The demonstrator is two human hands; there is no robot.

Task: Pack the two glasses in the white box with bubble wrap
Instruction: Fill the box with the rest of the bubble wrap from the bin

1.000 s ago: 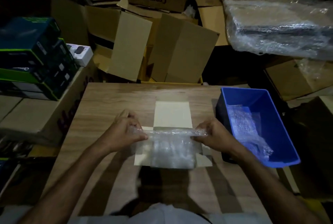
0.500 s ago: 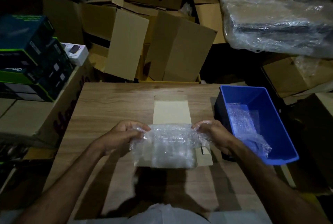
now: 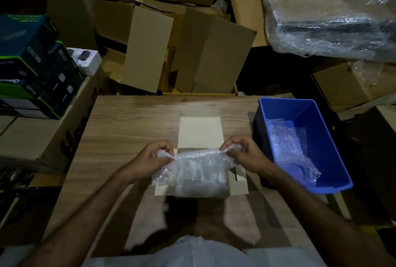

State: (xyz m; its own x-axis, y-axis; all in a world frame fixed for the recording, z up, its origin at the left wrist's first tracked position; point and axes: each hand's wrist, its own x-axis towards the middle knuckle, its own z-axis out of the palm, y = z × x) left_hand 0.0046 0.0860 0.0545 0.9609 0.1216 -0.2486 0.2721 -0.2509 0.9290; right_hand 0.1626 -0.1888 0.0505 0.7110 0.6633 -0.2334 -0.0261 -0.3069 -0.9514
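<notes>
The white box (image 3: 200,131) lies open on the wooden table (image 3: 132,120), its lid flap folded away from me. A sheet of bubble wrap (image 3: 197,168) hangs over the box's opening. My left hand (image 3: 150,159) pinches the sheet's left upper edge, and my right hand (image 3: 244,153) pinches its right upper edge, so it is stretched between them. The bubble wrap hides the inside of the box, and no glass is plainly visible through it.
A blue plastic bin (image 3: 300,116) holding more bubble wrap (image 3: 289,148) stands at the table's right edge. Cardboard boxes (image 3: 192,52) pile up behind the table. Stacked dark product boxes (image 3: 32,63) sit at the left, and a plastic-wrapped bundle (image 3: 332,20) at the upper right.
Both hands have lifted the bubble wrap's top edge and bunched its corners in their fingers. The sheet's left side now hangs out past the box's left flap.
</notes>
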